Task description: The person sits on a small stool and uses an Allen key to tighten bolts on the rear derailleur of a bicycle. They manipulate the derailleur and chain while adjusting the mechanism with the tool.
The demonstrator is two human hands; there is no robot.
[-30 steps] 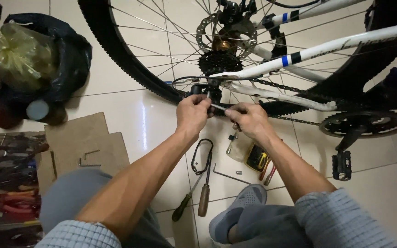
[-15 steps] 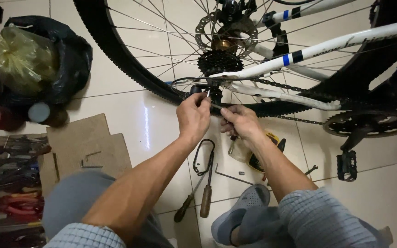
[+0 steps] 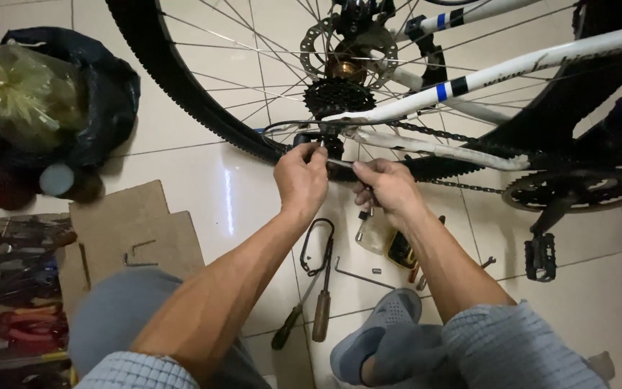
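Head view: cable (image 3: pixel 340 164) between both grips

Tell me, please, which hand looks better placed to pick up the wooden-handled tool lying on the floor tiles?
Probably the left hand. The wooden-handled tool lies below it, beside the left forearm, while the right hand grips a thin tool at the rear derailleur and would have to let go and cross over.

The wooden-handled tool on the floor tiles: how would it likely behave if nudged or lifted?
The wooden-handled tool looks rigid, so it should lift stiffly. Its rounded handle on the glossy floor tiles may roll or slide. Probably handle-heavy, though that is hard to tell.
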